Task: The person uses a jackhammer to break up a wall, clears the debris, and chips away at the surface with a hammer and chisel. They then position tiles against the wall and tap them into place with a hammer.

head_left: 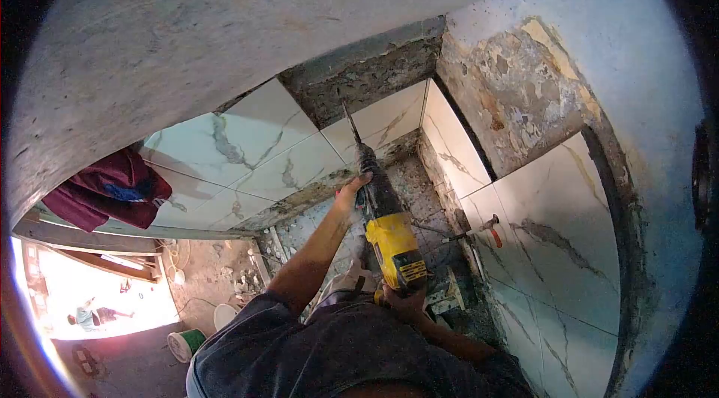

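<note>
A yellow and black rotary hammer [391, 237] is held in front of my body, its long bit [350, 122] pointing up at the wall. The bit's tip overlaps a bare, rough patch [359, 72] above the marbled wall tiles [299, 166]. My left hand [350, 194] is closed around the front of the tool, behind the chuck. Down at the rear end, my right hand [404, 302] grips the handle, with its fingers partly hidden by the tool body and my shirt.
A tap [490, 227] with an orange handle sticks out at the right tiled wall [558, 233]. A maroon cloth [112, 188] hangs at left. Rubble [243, 278] and a green-and-white bucket [186, 344] are on the floor below. Beyond a bright opening is another person [88, 317].
</note>
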The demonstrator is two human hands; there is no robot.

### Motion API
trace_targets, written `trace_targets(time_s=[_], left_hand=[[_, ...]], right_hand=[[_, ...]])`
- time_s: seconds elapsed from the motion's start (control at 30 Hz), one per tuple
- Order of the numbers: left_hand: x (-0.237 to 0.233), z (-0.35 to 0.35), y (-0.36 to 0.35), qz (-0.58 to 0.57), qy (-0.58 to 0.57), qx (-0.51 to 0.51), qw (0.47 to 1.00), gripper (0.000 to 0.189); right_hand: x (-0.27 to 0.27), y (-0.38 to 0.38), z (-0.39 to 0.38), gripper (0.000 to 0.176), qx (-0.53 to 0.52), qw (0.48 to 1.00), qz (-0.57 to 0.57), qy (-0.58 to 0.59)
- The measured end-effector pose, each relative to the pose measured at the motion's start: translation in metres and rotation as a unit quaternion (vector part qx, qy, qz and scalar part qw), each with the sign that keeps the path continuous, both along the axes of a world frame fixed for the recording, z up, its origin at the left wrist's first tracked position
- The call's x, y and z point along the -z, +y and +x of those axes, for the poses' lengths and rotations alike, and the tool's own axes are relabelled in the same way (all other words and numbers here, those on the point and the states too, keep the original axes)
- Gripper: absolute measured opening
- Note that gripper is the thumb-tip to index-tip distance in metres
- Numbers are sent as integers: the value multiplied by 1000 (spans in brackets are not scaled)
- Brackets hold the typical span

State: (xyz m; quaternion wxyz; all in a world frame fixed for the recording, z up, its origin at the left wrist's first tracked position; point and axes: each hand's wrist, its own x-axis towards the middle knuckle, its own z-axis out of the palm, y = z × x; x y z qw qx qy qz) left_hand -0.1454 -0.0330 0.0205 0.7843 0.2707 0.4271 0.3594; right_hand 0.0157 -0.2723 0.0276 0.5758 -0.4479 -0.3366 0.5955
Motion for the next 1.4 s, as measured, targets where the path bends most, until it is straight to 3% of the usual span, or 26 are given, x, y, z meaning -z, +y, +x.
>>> trace_targets(time_s=[0.03,0.07,0.1,0.17,0.2,0.23,0.27,0.3,0.33,0.37,0.47,0.53,0.6,0.67,0.77,0.83,0.87,0.93,1.0,1.07,1.2,1.27,1.33,1.4], left_hand=[[-2,2,-1,-2,0,-1,1000,65],[-9,5,-4,-9,-1,-22,1000,66],[-12,6,-5,-17,-1,-42,999,67],[-4,1,-8,-27,-42,-54,997,71],[-1,1,-8,-33,-88,-64,994,74],[-4,2,-4,-33,-90,-62,993,74],[-10,2,2,-23,-98,-50,994,78],[-13,2,5,-12,-106,-39,993,83],[17,-1,11,-13,-123,-59,991,82],[26,-5,17,-8,-124,-59,990,82],[28,-5,26,-10,-96,-42,994,76],[10,4,29,-50,-143,-72,986,40],[15,0,39,-48,-124,-48,990,49],[18,-5,39,-45,-103,-21,993,57],[2,3,29,37,-169,-34,984,46],[-11,11,26,-75,-199,-73,974,36],[-23,13,18,-68,-204,-71,974,36],[-62,17,4,-43,-70,-98,992,35],[-33,16,10,-39,-126,-94,987,34],[-26,19,20,-30,-183,-87,979,34],[-48,27,14,-23,-178,-109,978,32],[-53,32,17,-36,-167,-118,978,28],[-47,38,23,-37,-112,-109,987,24],[-39,52,28,-46,-176,-110,977,24]], right_hand=[[29,-5,1,49,2,982,40,-185],[46,-7,1,55,3,928,79,-363],[37,-5,1,55,1,929,78,-361],[0,0,1,64,20,992,34,-122],[88,-30,37,64,20,992,33,-123],[170,-67,42,62,-5,925,125,-360],[230,-50,-13,61,-31,793,208,-572],[181,-56,35,61,-31,791,210,-574],[117,-25,33,61,-7,917,137,-373],[34,11,-3,61,13,987,55,-148],[37,17,-2,61,-13,991,15,-130],[-1,29,-2,60,0,988,15,-156],[-13,37,-3,60,12,984,15,-178],[-7,40,-6,56,57,947,90,-304],[-25,36,-5,55,28,968,36,-247],[-8,40,-5,60,30,974,11,-223],[0,37,-3,64,32,980,-14,-198],[-5,31,1,62,36,972,11,-232],[-23,25,1,59,42,963,29,-264],[-65,34,-2,53,42,995,-71,-63],[-46,33,4,51,68,978,12,-196],[-29,33,15,54,62,992,-59,-95],[-31,39,31,47,67,993,-57,-79],[-60,49,43,39,71,995,-71,8]])
